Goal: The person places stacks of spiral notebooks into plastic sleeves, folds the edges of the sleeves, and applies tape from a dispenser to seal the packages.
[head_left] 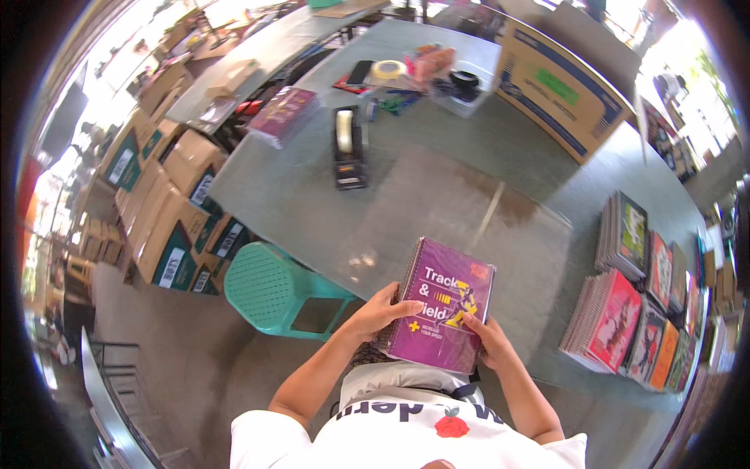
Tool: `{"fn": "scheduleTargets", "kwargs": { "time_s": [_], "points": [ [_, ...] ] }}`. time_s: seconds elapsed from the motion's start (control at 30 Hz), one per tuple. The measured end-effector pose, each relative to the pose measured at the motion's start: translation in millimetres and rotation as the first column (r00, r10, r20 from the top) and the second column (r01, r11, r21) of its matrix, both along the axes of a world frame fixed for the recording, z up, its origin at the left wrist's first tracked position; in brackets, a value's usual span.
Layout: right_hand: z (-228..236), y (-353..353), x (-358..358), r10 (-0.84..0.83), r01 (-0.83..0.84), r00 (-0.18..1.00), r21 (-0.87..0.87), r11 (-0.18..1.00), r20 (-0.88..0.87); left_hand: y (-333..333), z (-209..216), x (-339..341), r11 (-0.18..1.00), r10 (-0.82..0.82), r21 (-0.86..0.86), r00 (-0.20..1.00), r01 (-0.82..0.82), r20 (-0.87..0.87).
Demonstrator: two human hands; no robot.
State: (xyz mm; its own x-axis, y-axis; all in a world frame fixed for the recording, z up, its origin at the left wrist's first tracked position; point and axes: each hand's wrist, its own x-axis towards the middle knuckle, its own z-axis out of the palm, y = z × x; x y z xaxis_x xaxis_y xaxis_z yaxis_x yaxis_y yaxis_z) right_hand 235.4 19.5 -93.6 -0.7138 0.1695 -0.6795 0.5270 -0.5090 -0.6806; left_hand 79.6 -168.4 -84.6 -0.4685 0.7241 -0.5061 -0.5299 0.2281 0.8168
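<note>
Head cam: L of head-worn wide fisheye pair, facing steeply down; bare left hand (pixel 380 314) & right hand (pixel 492 344) near, lower ctr; smooth grey-green tabletop (pixel 273 191) beyond, white short-sleeved shirt (pixel 375 447) btm edge.

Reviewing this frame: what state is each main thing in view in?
Purple notebook: closed, front cover up
Left hand: closed on its spiral side
Right hand: closed on its opposite side
Tape dispenser: loaded
Clear tub: open, filled
Purple stack: closed
Red stack: closed
Large carton: upright
Stool: upright, unoccupied
</note>
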Motion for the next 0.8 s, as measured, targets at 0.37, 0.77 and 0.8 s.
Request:
{"fn": "scheduleTargets", "kwargs": {
  "time_s": [0.37,0.77,0.8],
  "points": [
    [23,-104,-165,0.453,-0.427,0.792,0.159,0.890,-0.410,-180,-6,-134,0.421,0.823,0.363,0.518,-0.831,0.233],
    [8,-95,-168,0.259,-0.204,0.963,0.419,0.885,-0.076,-169,-15,-266,0.595,-0.407,-0.436,0.215,-0.676,-0.888],
    [9,-93,-164,0.240,-0.176,0.967,0.444,0.878,-0.091,-176,-15,-279,0.431,-0.585,-0.447,0.134,-0.784,-0.800]
  ]
}}
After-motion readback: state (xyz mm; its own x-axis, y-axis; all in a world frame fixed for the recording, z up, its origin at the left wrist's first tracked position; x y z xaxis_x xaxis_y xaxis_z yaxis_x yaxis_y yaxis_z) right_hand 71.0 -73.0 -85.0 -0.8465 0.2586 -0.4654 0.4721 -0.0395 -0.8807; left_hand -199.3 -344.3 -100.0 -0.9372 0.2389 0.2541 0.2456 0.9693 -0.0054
